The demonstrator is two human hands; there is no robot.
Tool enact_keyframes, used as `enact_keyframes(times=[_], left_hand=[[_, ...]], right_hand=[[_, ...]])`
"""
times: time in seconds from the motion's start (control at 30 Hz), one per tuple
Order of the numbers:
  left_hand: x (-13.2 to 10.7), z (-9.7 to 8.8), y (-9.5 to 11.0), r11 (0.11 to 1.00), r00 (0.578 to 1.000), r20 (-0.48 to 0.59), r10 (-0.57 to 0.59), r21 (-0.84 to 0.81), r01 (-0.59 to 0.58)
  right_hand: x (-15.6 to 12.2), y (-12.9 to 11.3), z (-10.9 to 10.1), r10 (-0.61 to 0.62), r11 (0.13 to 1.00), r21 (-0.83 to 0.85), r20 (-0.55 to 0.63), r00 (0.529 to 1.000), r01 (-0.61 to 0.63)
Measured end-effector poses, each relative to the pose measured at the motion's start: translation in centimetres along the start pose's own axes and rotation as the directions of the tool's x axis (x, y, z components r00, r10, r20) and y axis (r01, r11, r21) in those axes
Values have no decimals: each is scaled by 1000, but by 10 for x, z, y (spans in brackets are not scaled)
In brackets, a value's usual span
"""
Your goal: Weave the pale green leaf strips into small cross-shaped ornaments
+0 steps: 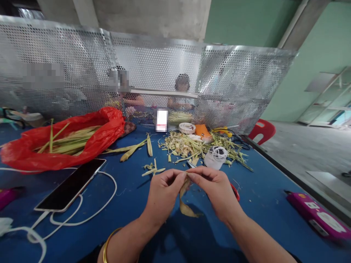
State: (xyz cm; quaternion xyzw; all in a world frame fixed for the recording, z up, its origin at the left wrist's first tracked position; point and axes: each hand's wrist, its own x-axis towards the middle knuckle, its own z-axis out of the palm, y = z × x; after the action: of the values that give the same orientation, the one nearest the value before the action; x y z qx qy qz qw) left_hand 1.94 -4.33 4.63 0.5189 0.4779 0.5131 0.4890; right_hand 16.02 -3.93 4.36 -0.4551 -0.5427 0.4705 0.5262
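Note:
A dry, yellowish-brown leaf strip (187, 209) hangs down over the blue table, its top end pinched between both my hands. My left hand (164, 193) grips it with thumb and forefinger, and my right hand (215, 188) does the same from the other side, the fingertips nearly touching. Partly hidden behind my right hand are scissors, with a red handle (235, 192) and blade tips (191, 165) showing. Just beyond my hands lie a few short pale leaf pieces (153, 170) and a spool of white cord (216, 157).
A red plastic bag (24, 148) of long leaf strips stands at left, near a phone (72, 184) with a white cable (109, 199). Plant scraps (181, 144), a tape roll (187, 128) and an orange packet (203, 131) lie behind. A purple case (315, 213) is at right. People sit beyond a perforated screen (156, 60).

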Motion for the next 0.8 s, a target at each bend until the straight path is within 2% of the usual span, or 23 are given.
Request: enact_keyframes(times=[0.1,0.2,0.37,0.47,0.63,0.8], left_hand=[[0,1,-3,999,999,21,-25,-33,26],[1,2,-5,993,997,34,-65,-93,68],[1,3,-7,952,973,146,-178,-225,207],[1,3,-8,928,961,180,-212,-270,255],[-1,3,-9,916,959,132,-252,-285,281],[-1,4,-5,892,946,111,-306,-314,325]], right_hand=[[-1,3,1,45,996,74,15,999,-46],[-1,8,2,11,998,67,-26,1000,-9],[-2,12,2,-181,972,-178,-136,974,156],[-4,9,2,-273,930,-291,-143,951,223],[-7,2,3,-491,767,-487,-26,871,418],[-8,5,3,-604,606,-587,100,791,537]])
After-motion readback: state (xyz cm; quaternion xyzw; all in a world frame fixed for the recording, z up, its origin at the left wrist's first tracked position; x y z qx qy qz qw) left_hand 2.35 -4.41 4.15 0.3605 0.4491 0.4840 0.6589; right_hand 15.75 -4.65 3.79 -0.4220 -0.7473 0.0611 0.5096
